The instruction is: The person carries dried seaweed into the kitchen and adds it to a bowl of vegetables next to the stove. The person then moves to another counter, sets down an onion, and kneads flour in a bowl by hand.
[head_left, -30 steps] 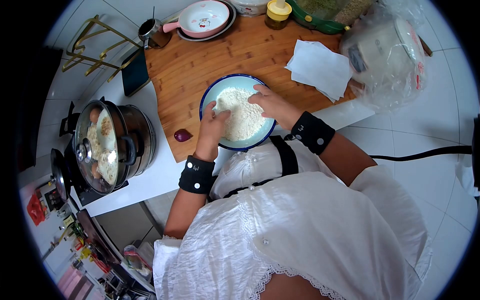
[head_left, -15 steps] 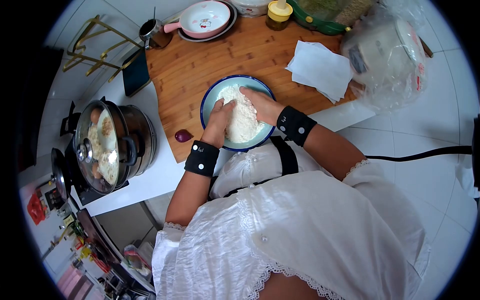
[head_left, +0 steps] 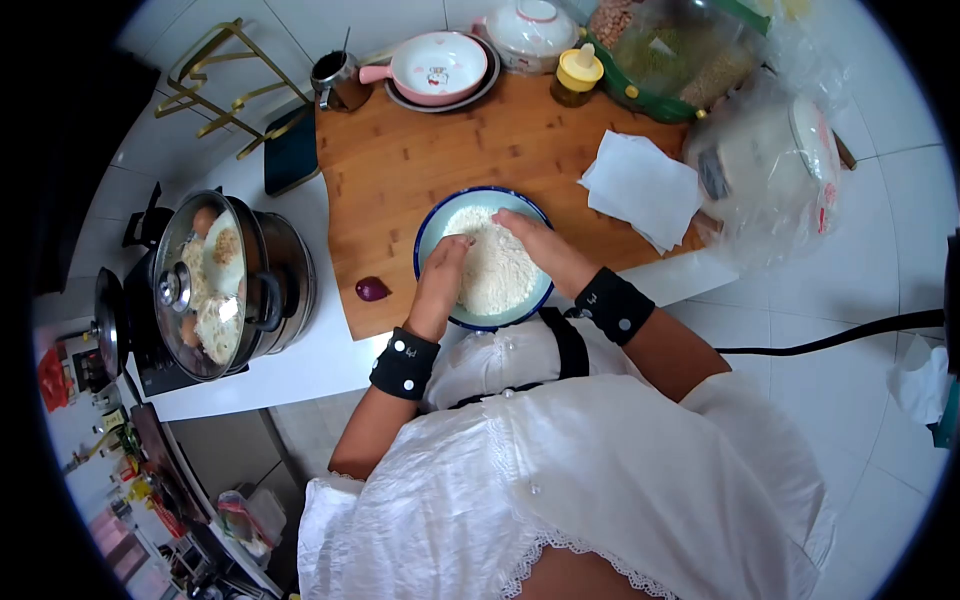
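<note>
An enamel bowl with a blue rim (head_left: 484, 189) stands near the front edge of the wooden board, holding a heap of white, flour-like powder (head_left: 500, 272). On the bowl's left side is my left hand (head_left: 442, 282), its fingers extended over the powder. From the right comes my right hand (head_left: 540, 248), fingers stretched across the far part of the heap. Neither hand grips an object. Whether the fingertips touch the powder I cannot tell. A piece of purple onion (head_left: 372, 289) lies on the board left of the bowl.
A lidded steamer (head_left: 208, 285) with eggs and other food stands at left. Behind are a metal cup (head_left: 340, 82), a pink-handled dish (head_left: 440, 68) and a yellow-topped jar (head_left: 577, 76). White paper sheets (head_left: 640, 185) and a plastic-wrapped container (head_left: 765, 165) are at right.
My hands have drawn up a little out of the powder, which now shows more fully between them. The whole view has shifted, so board and bowl sit lower in it.
</note>
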Demonstrator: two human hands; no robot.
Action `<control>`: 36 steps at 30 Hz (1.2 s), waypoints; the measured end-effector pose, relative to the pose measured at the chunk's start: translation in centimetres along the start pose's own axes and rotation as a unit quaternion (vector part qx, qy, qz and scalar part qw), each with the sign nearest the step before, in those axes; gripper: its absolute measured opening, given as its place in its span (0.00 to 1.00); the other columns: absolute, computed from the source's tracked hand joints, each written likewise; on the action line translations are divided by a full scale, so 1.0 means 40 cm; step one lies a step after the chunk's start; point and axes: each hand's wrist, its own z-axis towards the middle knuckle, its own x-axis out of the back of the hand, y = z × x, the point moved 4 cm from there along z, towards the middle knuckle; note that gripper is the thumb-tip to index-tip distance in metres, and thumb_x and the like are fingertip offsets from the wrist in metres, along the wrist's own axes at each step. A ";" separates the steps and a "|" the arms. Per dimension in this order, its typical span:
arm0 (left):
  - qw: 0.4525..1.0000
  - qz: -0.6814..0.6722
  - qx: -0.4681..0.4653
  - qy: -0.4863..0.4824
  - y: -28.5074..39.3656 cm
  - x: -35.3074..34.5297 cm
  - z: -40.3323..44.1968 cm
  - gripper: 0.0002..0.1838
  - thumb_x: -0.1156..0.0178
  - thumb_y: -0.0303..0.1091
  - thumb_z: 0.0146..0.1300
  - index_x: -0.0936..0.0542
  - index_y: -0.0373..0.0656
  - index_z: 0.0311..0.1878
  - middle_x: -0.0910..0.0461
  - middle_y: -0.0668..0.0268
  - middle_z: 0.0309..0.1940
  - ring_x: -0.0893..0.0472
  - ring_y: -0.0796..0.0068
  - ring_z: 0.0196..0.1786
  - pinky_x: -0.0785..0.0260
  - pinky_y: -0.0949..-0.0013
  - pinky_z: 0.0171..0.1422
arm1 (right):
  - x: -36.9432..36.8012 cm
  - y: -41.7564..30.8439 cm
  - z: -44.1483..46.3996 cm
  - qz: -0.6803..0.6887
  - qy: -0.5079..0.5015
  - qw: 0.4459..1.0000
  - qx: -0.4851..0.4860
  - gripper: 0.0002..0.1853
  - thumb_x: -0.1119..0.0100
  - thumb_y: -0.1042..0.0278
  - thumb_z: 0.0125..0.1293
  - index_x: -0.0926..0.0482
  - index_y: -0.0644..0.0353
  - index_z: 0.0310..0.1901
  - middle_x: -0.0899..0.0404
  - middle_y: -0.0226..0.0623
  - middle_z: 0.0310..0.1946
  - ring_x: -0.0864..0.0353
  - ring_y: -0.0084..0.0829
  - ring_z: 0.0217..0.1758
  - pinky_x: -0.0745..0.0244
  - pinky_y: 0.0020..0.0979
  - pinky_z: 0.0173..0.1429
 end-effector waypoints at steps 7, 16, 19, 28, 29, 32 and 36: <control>0.996 0.000 0.059 0.074 -0.061 0.014 0.074 0.28 0.55 0.42 0.61 0.43 0.42 0.63 0.34 0.60 0.53 0.37 0.68 0.57 0.47 0.69 0.59 | 0.018 0.036 0.017 0.046 0.043 0.995 -0.079 0.35 0.59 0.38 0.59 0.44 0.52 0.63 0.48 0.32 0.63 0.53 0.34 0.66 0.61 0.50 0.65; 0.992 -0.034 0.118 -0.011 -0.047 -0.028 0.100 0.28 0.51 0.31 0.59 0.45 0.38 0.63 0.29 0.63 0.42 0.30 0.75 0.43 0.37 0.75 0.46 | 0.005 0.075 0.079 0.067 0.044 0.989 -0.127 0.33 0.58 0.41 0.60 0.42 0.56 0.61 0.43 0.37 0.61 0.50 0.32 0.66 0.62 0.44 0.66; 0.994 -0.073 0.075 -0.016 -0.069 -0.024 0.094 0.22 0.51 0.30 0.59 0.39 0.38 0.57 0.29 0.64 0.40 0.30 0.77 0.42 0.37 0.75 0.45 | 0.016 0.081 0.063 0.058 0.036 0.992 -0.108 0.30 0.58 0.43 0.61 0.38 0.55 0.58 0.40 0.32 0.59 0.47 0.29 0.63 0.60 0.48 0.64; 0.924 0.291 -0.233 -0.086 -0.041 -0.010 0.009 0.28 0.38 0.36 0.47 0.32 0.39 0.52 0.29 0.50 0.44 0.30 0.57 0.49 0.37 0.66 0.52 | 0.020 0.035 -0.003 -0.359 -0.120 0.909 0.171 0.27 0.44 0.64 0.54 0.37 0.65 0.55 0.34 0.48 0.52 0.35 0.43 0.55 0.39 0.34 0.58; 0.903 0.360 -0.220 -0.081 -0.036 -0.015 -0.006 0.31 0.37 0.38 0.45 0.33 0.40 0.54 0.31 0.49 0.47 0.32 0.56 0.53 0.39 0.63 0.54 | 0.013 0.032 -0.015 -0.432 -0.110 0.877 0.178 0.30 0.42 0.65 0.51 0.38 0.65 0.55 0.35 0.49 0.53 0.36 0.44 0.56 0.39 0.34 0.58; 0.839 0.519 -0.139 -0.086 -0.017 -0.045 -0.042 0.44 0.33 0.45 0.38 0.41 0.44 0.61 0.41 0.48 0.58 0.43 0.51 0.63 0.48 0.54 0.63 | -0.002 0.067 -0.026 -0.605 -0.071 0.766 0.206 0.42 0.33 0.65 0.40 0.43 0.64 0.58 0.40 0.53 0.55 0.40 0.48 0.59 0.41 0.37 0.61; 0.805 0.575 -0.139 -0.046 -0.031 -0.064 -0.022 0.46 0.32 0.43 0.36 0.43 0.45 0.61 0.40 0.49 0.56 0.40 0.49 0.60 0.44 0.56 0.61 | -0.023 0.069 -0.014 -0.650 0.024 0.711 0.267 0.35 0.34 0.69 0.39 0.38 0.62 0.53 0.35 0.47 0.48 0.36 0.45 0.54 0.35 0.36 0.55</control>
